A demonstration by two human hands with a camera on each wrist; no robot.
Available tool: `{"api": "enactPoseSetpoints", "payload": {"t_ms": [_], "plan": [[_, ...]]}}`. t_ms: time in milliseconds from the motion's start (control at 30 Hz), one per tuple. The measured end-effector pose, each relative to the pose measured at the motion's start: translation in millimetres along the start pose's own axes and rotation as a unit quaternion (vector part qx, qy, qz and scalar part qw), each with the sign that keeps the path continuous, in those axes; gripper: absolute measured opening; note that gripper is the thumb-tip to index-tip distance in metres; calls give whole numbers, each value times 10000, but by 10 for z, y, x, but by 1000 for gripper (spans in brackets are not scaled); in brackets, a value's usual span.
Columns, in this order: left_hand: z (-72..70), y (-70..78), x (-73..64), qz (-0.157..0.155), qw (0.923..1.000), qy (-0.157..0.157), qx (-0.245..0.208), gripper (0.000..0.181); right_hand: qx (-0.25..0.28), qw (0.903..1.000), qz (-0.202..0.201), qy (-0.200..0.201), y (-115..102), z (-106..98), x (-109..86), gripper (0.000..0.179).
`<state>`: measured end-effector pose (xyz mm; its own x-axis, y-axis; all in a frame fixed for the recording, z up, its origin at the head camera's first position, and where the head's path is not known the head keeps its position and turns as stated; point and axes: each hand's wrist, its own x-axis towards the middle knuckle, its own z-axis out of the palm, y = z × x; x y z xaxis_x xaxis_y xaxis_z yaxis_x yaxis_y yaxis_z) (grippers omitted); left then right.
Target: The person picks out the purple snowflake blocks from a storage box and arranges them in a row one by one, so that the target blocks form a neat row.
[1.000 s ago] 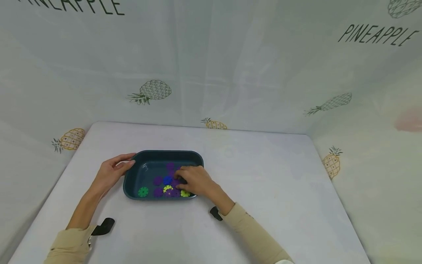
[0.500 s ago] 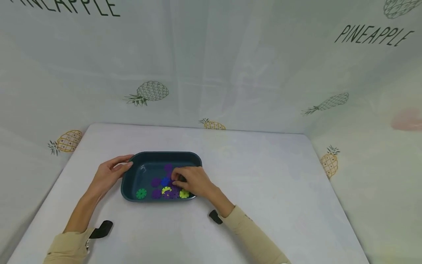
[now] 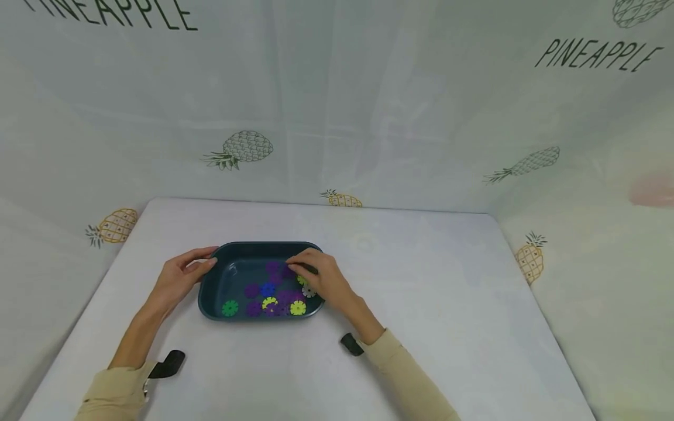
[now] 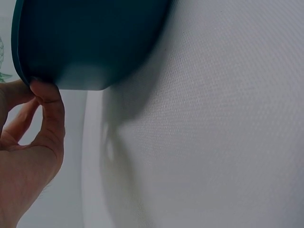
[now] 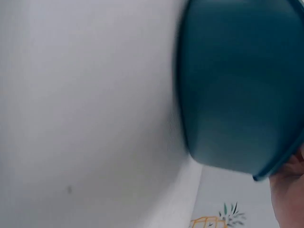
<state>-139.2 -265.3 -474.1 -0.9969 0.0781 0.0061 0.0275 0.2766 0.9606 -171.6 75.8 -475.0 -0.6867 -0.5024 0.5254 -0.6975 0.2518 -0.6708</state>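
A dark teal rectangular tray (image 3: 231, 275) stands on the white table, with notched plastic snowflake discs inside. My left hand (image 3: 184, 273) pinches the tray's left end at the rim; thumb and fingers at that rim show in the left wrist view. My right hand (image 3: 329, 280) reaches over the right end, thumb and index fingertips together by the purple discs (image 3: 274, 267). I cannot tell whether a disc is between them. Lower in the tray lie a blue disc (image 3: 268, 289), a green disc (image 3: 230, 308), a yellow disc (image 3: 298, 307) and a white disc (image 3: 309, 290).
The white table (image 3: 421, 292) extends around the tray on all sides. Behind it hangs a pale curtain (image 3: 368, 117) printed with pineapples. Black wrist straps show by both sleeves, one strap end (image 3: 169, 364) at the left and another strap end (image 3: 351, 344) at the right.
My right hand has moved from the lower middle of the tray up and to the right, uncovering the white disc and another yellow one. The left hand keeps its hold on the tray.
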Motion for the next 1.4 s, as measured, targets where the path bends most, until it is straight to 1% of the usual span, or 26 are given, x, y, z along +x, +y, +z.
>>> {"api": "enactPoseSetpoints", "payload": {"t_ms": [100,267,400,567,700,867,1133,1400], "plan": [[-4,-1,-3,16,10000,-16,-15,47,18,9987,280,435,42,-71,-4,15],[-1,1,-7,-14,10000,-23,-18,48,181,9909,818,1052,103,-194,-3,14],[1,3,2,-3,10000,-31,19,48,343,9836,1114,1373,170,-279,11,15],[-11,0,15,47,10000,-38,78,49,324,9738,1577,1608,275,-334,21,16],[-4,-6,21,5,9999,-24,113,49,208,9659,1942,1697,377,-349,5,16],[-7,-13,5,-62,9999,-24,127,49,-22,9585,2298,1688,476,-346,-7,15],[-20,-17,-2,-15,10000,-21,88,49,-392,9502,2650,1593,607,-347,-9,15],[-15,-25,7,-18,9999,-61,99,48,-541,9369,3140,1442,683,-355,-15,12]]}}
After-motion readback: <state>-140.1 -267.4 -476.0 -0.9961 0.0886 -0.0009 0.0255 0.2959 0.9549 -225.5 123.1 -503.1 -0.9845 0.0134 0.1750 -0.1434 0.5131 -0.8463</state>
